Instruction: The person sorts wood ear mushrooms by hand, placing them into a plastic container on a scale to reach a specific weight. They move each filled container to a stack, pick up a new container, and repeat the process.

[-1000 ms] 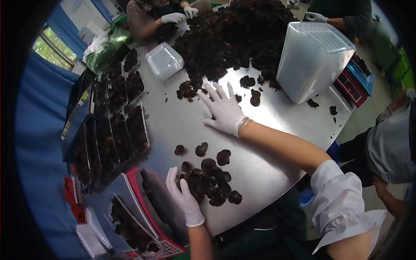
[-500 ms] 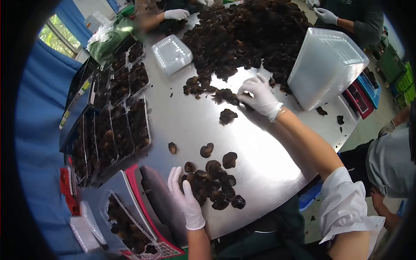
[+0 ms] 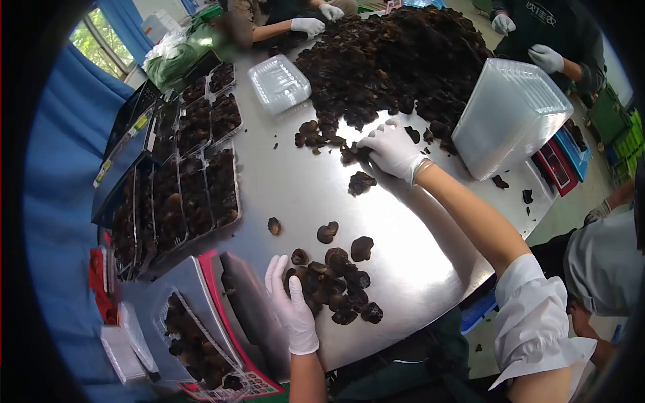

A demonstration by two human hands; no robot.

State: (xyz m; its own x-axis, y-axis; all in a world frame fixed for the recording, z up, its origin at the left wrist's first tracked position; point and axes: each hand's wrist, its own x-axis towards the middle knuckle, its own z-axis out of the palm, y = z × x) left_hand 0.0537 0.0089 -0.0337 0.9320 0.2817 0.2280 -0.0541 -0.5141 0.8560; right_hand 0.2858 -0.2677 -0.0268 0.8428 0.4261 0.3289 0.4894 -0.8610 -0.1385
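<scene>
My left hand [image 3: 293,309], in a white glove, stands with fingers apart at the left side of a small group of dark mushroom-like pieces [image 3: 336,285] on the metal table [image 3: 403,248]. Farther forward, my right hand [image 3: 393,151], also gloved, has its fingers bent down over dark pieces [image 3: 351,154]; the fingertips are partly hidden, so a grip cannot be made out. One loose piece [image 3: 361,183] lies just below it. Beyond is a large dark heap [image 3: 396,60].
Stacked clear trays [image 3: 507,121] stand at the right, others [image 3: 279,84] at the back left. Filled trays [image 3: 191,195] line the left edge. A scale [image 3: 248,356] holds a part-filled tray [image 3: 195,342]. Co-workers' gloved hands [image 3: 308,27] [image 3: 547,58] are across the table.
The view has shifted slightly. My right hand has moved a little towards the left over the pieces; my left hand stays beside the group. The co-worker's hands at the back right have moved apart.
</scene>
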